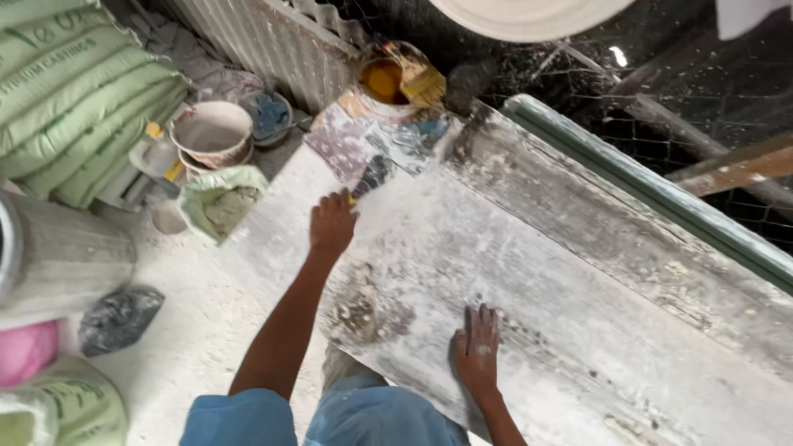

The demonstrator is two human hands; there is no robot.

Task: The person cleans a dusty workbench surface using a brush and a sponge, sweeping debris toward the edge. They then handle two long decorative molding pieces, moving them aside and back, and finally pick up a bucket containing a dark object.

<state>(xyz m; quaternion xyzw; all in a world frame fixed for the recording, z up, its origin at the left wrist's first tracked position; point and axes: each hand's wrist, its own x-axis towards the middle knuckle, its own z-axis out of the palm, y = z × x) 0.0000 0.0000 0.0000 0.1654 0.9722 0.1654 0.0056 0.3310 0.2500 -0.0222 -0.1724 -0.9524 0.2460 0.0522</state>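
My left hand [332,223] is closed around a small scraper-like tool [372,175] with a dark blade, held against the far end of a long white-dusted plaster slab [529,272]. Flat on the slab's near edge lies my right hand [477,351], fingers spread and palm down, holding nothing. A rough, darker crumbly patch [363,310] marks the slab between the two hands. The slab's far long side rises into a raised green-edged rim [652,198].
A can of yellow-brown liquid [384,81] with a brush [423,83] on it stands past the slab's far end. To the left are white bowls [211,132], an open green bag of powder [221,202], stacked green sacks [74,91] and a grey cylinder [58,256].
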